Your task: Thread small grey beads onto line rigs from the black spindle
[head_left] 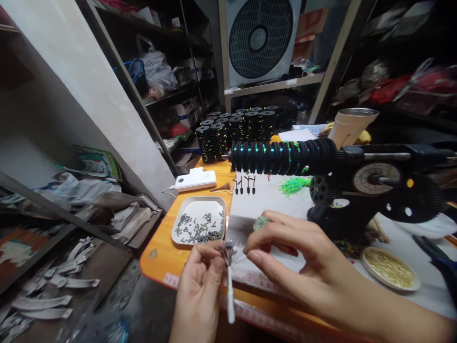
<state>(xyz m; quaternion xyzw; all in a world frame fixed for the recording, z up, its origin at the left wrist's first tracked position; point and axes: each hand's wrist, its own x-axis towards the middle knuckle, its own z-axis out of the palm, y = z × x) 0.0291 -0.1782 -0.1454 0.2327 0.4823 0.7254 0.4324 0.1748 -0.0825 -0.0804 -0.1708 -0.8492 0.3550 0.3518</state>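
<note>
My left hand [202,278] is closed, thumb and fingers pinching a slim white stick [230,295] near its upper end. A tuft of fine pale strands [230,252] with a dark middle fans out from the top of the stick. Just right of the tuft is my right hand [289,243], its thumb and index fingertips brought together; anything between them is too small to make out. Behind its index finger a greenish speckled lump [261,222] shows. Left of the hands, a white tray [174,233] holds many small dark tubular pieces [203,228].
A black machine [374,176] carries a ribbed black roller [282,156] wound with blue-green line. Black cylinders [235,126] stand behind it. Also around are a white power bank [195,180], green strands [294,186], a dish of golden bits [416,283], a paper cup [352,126] and a fan [260,40].
</note>
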